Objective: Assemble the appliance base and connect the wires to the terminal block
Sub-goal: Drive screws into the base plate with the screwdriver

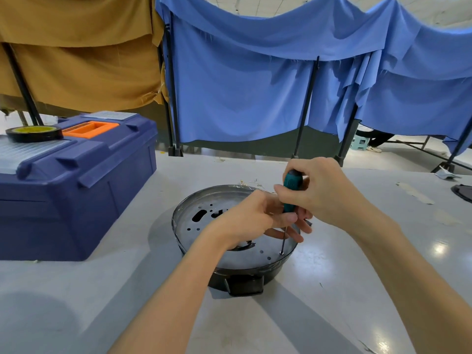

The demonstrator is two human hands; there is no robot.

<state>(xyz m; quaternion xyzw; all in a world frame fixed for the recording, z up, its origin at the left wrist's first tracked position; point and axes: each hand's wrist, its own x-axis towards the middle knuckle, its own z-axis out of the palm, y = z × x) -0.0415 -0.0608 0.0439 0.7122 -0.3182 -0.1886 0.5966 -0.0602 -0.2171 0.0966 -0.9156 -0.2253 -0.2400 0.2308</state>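
The grey table [76, 302] bears a blue toolbox [76, 195] and the appliance base [275, 272].

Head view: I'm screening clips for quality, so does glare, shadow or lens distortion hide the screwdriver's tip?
In the head view the screwdriver tip is visible at a hole in the metal plate; glare spots lie on the table to its right, clear of it; soft shadows fall across its near side; wide-angle distortion bows the blue cloth at the top.
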